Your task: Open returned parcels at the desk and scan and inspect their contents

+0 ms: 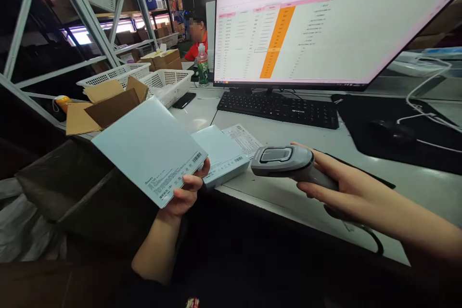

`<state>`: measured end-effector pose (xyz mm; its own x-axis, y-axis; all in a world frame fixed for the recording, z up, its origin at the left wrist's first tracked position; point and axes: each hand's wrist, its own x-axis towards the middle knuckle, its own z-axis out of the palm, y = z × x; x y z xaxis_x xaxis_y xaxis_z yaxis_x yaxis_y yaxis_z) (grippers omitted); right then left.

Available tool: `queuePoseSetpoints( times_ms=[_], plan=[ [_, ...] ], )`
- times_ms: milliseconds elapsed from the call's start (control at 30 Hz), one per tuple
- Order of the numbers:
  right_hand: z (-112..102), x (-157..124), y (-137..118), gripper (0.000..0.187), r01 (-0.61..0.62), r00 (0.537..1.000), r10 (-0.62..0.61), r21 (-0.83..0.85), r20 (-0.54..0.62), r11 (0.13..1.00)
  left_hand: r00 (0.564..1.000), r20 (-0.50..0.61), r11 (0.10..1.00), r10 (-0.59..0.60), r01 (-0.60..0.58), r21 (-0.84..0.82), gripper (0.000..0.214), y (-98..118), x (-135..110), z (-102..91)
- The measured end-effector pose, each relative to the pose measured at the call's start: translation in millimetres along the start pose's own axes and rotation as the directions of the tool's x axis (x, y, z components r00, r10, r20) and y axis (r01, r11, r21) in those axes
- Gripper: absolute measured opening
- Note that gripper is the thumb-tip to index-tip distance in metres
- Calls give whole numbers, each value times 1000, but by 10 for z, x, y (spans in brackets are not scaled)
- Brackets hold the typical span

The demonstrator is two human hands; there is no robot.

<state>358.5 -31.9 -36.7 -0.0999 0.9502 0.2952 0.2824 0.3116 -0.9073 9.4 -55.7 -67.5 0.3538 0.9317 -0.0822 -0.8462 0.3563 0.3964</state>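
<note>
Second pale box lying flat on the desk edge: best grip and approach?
Pinch the box across its near-right barcode corner, coming from the desk's front edge. It lies flat and thin, that corner is clear, and the left hand with its held box covers the left end.

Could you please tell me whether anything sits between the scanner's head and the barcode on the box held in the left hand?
Nothing visible does: the scanner in the right hand faces the box across open space.

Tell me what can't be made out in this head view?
- Print on the pale blue flat box in the left hand: too small.
- Grey handheld barcode scanner: the right hand hides its handle.
- Spreadsheet text on the wide monitor: too small and washed out.
- Second pale blue box: partly behind the first.
</note>
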Motion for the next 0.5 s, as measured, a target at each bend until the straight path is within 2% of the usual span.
queuePoseSetpoints(
  times_ms=[100, 267, 367, 500],
  plan=[
    [-34, -62, 43, 73, -3, 983, 38, -190, 181, 982, 1000, 3, 1000, 5, -5, 11, 60, 5, 7, -14],
    [-26, -160, -132, 74, 79, 954, -9, -221, 301, 972, 974, 209, 965, -83, 131, -227, 75, -2, 14, -18],
    [4, -193, -240, 71, 138, 944, -75, -177, 322, 974, 958, 270, 945, -98, 175, -276, 76, -8, 10, -27],
    [28, -222, -287, 68, 194, 941, -135, -168, 312, 967, 958, 268, 941, -106, 184, -283, 70, -9, 4, -44]
  ],
)
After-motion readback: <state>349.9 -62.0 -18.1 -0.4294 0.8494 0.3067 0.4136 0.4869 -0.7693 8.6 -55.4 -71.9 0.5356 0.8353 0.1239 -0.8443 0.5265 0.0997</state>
